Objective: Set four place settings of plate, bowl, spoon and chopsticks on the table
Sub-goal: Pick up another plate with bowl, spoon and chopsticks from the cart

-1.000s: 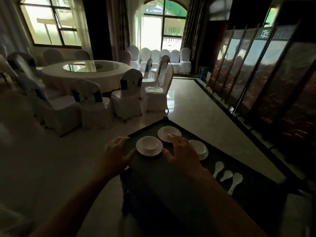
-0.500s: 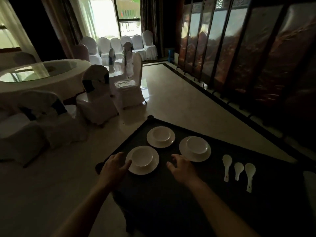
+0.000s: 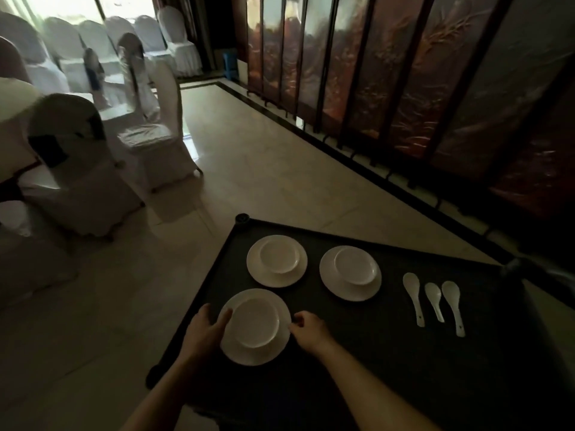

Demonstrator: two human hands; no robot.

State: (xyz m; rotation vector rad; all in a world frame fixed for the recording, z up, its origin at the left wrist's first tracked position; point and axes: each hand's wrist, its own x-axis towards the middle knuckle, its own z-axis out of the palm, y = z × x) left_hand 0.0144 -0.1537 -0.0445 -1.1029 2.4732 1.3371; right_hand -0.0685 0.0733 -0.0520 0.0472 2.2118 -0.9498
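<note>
— What takes up most of the view?

— The folding screen (image 3: 404,73) along the right, then the covered chairs (image 3: 81,169) at the left. The camera has swung right since half a second ago, so only an edge of the round table (image 3: 12,101) shows.

— And the desk?

— The dark desk (image 3: 389,368) fills the lower right. Three plates sit on it. The near plate (image 3: 249,354) is by its left edge with a bowl (image 3: 255,321) in it. A second plate (image 3: 273,283) lies behind it, and a third plate (image 3: 348,295) to the right of that (each loaded the same way).

— The hands?

— The left hand (image 3: 203,332) curls round the near plate's left rim, as before. The right hand (image 3: 308,331) lay flat on the desk, clear of the plate; now its curled fingers pinch the right rim.

— Anything smaller?

— Three spoons (image 3: 434,301) lie side by side, well to the right, unmoved.
</note>
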